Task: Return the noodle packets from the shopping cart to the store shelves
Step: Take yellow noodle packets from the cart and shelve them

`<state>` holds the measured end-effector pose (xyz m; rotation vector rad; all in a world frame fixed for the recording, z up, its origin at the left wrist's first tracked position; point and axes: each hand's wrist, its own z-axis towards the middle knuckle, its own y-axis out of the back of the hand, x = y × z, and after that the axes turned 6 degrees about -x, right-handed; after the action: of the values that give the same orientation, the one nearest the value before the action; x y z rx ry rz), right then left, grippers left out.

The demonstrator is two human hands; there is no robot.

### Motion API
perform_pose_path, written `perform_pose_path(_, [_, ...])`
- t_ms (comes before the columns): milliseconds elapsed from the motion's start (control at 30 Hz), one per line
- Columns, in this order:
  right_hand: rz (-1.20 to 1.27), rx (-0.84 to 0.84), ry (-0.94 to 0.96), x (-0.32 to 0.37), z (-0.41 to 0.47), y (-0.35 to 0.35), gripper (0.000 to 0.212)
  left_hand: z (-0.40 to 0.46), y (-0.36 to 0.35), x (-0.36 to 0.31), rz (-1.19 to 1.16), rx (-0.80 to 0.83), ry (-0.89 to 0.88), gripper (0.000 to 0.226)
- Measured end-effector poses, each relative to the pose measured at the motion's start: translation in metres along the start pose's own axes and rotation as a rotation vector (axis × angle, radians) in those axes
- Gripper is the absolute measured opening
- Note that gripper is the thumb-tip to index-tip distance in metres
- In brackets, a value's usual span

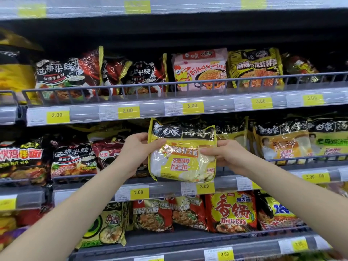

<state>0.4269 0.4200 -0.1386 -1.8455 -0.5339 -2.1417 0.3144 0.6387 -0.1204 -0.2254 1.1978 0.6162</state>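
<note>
Both hands hold one yellow noodle packet [182, 150] up in front of the middle shelf [169, 187], one hand at each side edge. The left hand [138, 147] has its thumb curled over the front of the packet near the upper left, with the other fingers wrapped behind the left seam, out of sight. The right hand [224, 153] pinches the right edge, its thumb lying across the printed face and the remaining fingers behind the wrapper. Neither hand is spread wide; both are closed on the packet. The packet faces the camera with its printed front outward, black band and white characters at the top, yellow seam running round the edge. It stands nearly upright, tilted a little so its top leans to the left, and its long axis runs top to bottom. Its lower edge hangs just above the shelf's price strip, near a yellow 3.00 tag [204, 187]. Directly behind and to the right stand matching yellow packets [282, 142] with the same black band, behind the wire rail [308, 158]. To the left sit dark red and black packets [74, 159]. The upper shelf [150, 110] carries a pink packet [199, 69] with a cartoon chicken.
</note>
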Motion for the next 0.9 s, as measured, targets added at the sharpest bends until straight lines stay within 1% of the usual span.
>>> perform_pose_path(67, [0.048,-0.017,-0.05,0.0,0.003,0.003,0.023,0.0,-0.002,0.0,0.016,0.007,-0.02,0.023])
perform_pose_path(200, [0.13,-0.038,-0.132,0.0,0.01,0.016,0.013,-0.003,-0.006,0.008,-0.027,0.092,-0.019,0.052])
perform_pose_path(233, [0.136,-0.056,-0.14,0.002,0.013,0.02,0.011,-0.005,-0.007,0.011,-0.025,0.1,-0.037,0.058])
perform_pose_path(267, [0.138,-0.082,-0.138,0.002,0.017,0.025,0.011,-0.009,-0.007,0.015,0.032,0.104,-0.086,0.062])
perform_pose_path(300, [0.138,-0.111,-0.135,0.004,0.021,0.028,0.011,-0.013,-0.006,0.02,0.155,0.123,-0.159,0.064])
perform_pose_path(367, [0.139,-0.164,-0.142,0.005,0.028,0.033,0.012,-0.025,-0.005,0.03,0.493,0.199,-0.312,0.063])
perform_pose_path(433, [0.143,-0.235,-0.145,0.005,0.034,0.033,0.019,-0.033,-0.004,0.041,0.792,0.287,-0.432,0.071])
perform_pose_path(467, [0.149,-0.269,-0.153,0.004,0.039,0.032,0.027,-0.037,-0.004,0.044,0.933,0.311,-0.486,0.078])
perform_pose_path(500, [0.148,-0.292,-0.154,0.003,0.043,0.03,0.039,-0.036,-0.004,0.051,1.063,0.333,-0.535,0.085])
perform_pose_path(533, [0.141,-0.302,-0.138,0.002,0.046,0.026,0.057,-0.037,-0.004,0.054,1.157,0.351,-0.573,0.091])
perform_pose_path(600, [0.141,-0.321,-0.079,-0.008,0.062,0.022,0.102,-0.035,-0.003,0.059,1.256,0.377,-0.617,0.095])
perform_pose_path(633, [0.113,-0.316,-0.057,-0.011,0.069,0.019,0.115,-0.034,-0.003,0.06,1.284,0.384,-0.635,0.094])
perform_pose_path(667, [0.095,-0.326,-0.035,-0.01,0.07,0.012,0.115,-0.033,-0.002,0.062,1.304,0.392,-0.647,0.093])
perform_pose_path(700, [0.065,-0.337,-0.032,-0.005,0.068,0.004,0.103,-0.032,-0.001,0.063,1.315,0.399,-0.653,0.091])
perform_pose_path(767, [-0.035,-0.328,-0.021,0.002,0.067,-0.008,0.065,-0.031,0.001,0.064,1.332,0.408,-0.649,0.087])
perform_pose_path(800, [-0.084,-0.331,-0.018,0.002,0.069,-0.013,0.057,-0.031,0.001,0.064,1.338,0.414,-0.646,0.086])
perform_pose_path(833, [-0.117,-0.343,-0.013,0.0,0.075,-0.016,0.058,-0.031,0.001,0.064,1.34,0.421,-0.643,0.086])
perform_pose_path(900, [-0.141,-0.347,0.008,-0.003,0.082,-0.023,0.069,-0.032,0.001,0.063,1.34,0.431,-0.63,0.085])
